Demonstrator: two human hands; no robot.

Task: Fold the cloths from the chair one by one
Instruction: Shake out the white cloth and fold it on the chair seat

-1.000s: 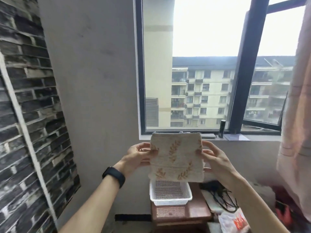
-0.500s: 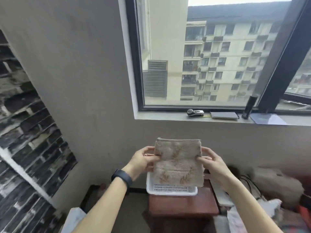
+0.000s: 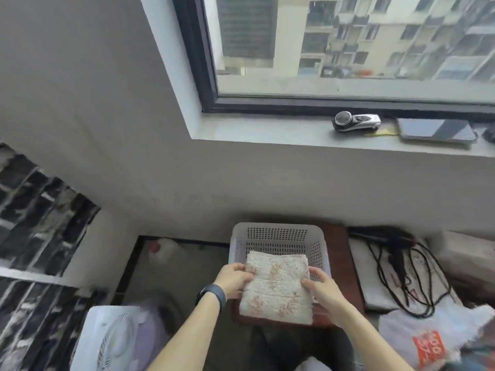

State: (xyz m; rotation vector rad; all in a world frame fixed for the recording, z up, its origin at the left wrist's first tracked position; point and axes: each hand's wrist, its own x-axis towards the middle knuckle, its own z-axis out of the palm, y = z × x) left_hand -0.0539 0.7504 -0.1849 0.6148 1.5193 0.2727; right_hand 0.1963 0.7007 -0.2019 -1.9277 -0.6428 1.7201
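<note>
Left hand [image 3: 235, 279] and right hand [image 3: 323, 289] grip the folded cloth [image 3: 277, 286], hiding much of the basket [image 3: 278, 226].

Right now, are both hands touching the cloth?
Touching. The head view shows the left hand and right hand each gripping a side edge of the cloth, fingers lying over it.

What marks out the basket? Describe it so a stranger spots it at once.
Start at the big window; below its sill stands a small red-brown table. On it sits the basket, the only white plastic thing with perforated walls, just behind the folded cloth that the left hand and right hand hold.
</note>
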